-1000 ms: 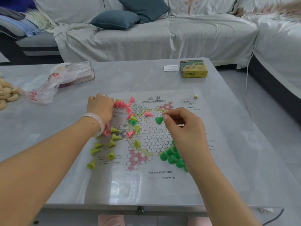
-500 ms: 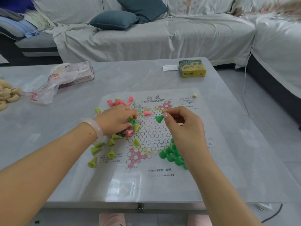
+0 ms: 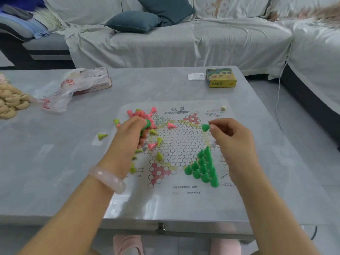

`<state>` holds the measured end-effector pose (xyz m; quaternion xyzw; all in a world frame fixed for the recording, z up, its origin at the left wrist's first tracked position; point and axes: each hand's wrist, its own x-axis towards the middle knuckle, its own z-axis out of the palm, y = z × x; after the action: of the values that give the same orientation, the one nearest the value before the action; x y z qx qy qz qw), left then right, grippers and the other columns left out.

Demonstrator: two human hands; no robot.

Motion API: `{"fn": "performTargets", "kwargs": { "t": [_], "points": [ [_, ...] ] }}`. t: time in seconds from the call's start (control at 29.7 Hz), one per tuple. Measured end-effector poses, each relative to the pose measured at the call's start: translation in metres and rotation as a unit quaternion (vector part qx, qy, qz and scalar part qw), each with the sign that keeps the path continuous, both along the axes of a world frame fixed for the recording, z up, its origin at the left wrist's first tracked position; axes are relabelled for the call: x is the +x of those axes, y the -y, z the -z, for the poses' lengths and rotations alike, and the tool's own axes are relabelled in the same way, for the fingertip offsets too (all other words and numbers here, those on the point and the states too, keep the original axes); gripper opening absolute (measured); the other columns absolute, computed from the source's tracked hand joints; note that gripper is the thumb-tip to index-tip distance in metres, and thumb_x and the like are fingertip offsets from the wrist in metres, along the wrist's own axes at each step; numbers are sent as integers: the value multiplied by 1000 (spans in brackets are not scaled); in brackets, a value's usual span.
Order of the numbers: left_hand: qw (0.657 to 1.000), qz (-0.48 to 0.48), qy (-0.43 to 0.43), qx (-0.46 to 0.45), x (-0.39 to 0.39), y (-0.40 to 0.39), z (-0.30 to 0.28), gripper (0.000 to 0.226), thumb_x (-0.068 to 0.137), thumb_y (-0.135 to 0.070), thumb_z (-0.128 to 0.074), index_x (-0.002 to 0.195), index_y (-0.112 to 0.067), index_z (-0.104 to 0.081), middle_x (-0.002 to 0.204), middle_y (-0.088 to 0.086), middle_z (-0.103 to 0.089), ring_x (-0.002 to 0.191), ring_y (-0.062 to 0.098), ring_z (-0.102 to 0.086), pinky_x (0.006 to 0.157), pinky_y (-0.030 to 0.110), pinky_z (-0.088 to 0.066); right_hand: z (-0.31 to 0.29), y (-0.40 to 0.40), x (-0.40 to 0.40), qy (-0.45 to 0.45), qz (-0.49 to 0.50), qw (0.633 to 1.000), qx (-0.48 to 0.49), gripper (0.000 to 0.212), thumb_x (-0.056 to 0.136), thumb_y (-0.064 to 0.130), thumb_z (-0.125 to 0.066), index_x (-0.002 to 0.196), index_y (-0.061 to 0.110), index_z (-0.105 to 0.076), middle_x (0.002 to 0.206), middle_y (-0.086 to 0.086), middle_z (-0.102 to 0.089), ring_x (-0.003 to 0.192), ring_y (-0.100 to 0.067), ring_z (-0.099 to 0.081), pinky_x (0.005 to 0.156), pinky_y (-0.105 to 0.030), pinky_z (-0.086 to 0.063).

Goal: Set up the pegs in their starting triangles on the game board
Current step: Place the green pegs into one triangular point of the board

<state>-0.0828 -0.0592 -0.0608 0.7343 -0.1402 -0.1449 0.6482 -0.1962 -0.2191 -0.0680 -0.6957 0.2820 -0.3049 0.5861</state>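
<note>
**Two green pegs in hand, loose pegs crowding the board's left edge**

The right hand (image 3: 231,138) pinches a green peg (image 3: 205,127) at its fingertips, above the right side of the board (image 3: 176,197). The left hand (image 3: 132,137) is curled round another green peg (image 3: 147,124) over the board's left edge – how many it holds I cannot tell. The green triangle (image 3: 203,168) stands near the board's near right corner, almost full.

Risks, as I judge them: the right wrist sits just beside the upright green pegs, so a low sweep could topple them. The board looks like thin paper – a dragged hand could shift it and tip them. One yellow peg (image 3: 102,136) lies off the board on the table (image 3: 55,162), where it could roll.

Room: the board's middle is mostly free, and the table's near edge and right side offer open space
</note>
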Motion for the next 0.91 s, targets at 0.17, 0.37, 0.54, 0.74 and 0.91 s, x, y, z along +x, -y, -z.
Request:
{"fn": "performTargets", "kwargs": {
  "t": [0.17, 0.37, 0.54, 0.74, 0.91],
  "points": [
    [968, 13, -201, -148, -20, -12, 4, 35, 90, -20, -45, 58, -17, -60, 50, -4, -41, 44, 7, -33, 39, 15, -28, 4, -1, 1, -38, -48, 998, -28, 23, 82, 7, -60, 76, 28, -64, 81, 6, -69, 79, -5, -64, 68, -13, -45],
    [961, -3, -230, -153, -16, -11, 5, 32, 91, -21, -47, 62, -15, -59, 48, -4, -43, 43, 6, -34, 38, 15, -25, 6, -3, 2, -49, -85, 995, -25, 24, 82, 6, -61, 79, 29, -66, 80, 8, -70, 76, 3, -64, 68, -10, -45],
    [965, 0, -214, -153, -15, -11, 2, 32, 91, -18, -48, 62, -16, -61, 53, -3, -45, 46, 7, -33, 39, 14, -26, 7, -5, 3, -88, -90, 989, -80, 18, 85, 13, -59, 81, 28, -67, 76, 9, -70, 71, -3, -60, 65, -16, -43],
    [971, -20, -191, -142, -10, -19, 3, 18, 88, -14, -53, 72, -13, -60, 59, -3, -47, 47, 6, -35, 37, 12, -29, 15, -3, 5, -185, -96, 962, -175, 12, 81, 21, -64, 70, 27, -65, 88, 1, -59, 72, -9, -48, 69, -25, -38],
    [971, -32, -194, -134, -8, -19, 5, 17, 89, -13, -53, 72, -13, -58, 59, -3, -46, 47, 7, -34, 37, 13, -28, 20, -3, 6, -244, -122, 936, -221, 12, 81, 24, -65, 71, 30, -63, 107, 1, -49, 110, -18, -44, 90, -30, -34]
  ]
}}
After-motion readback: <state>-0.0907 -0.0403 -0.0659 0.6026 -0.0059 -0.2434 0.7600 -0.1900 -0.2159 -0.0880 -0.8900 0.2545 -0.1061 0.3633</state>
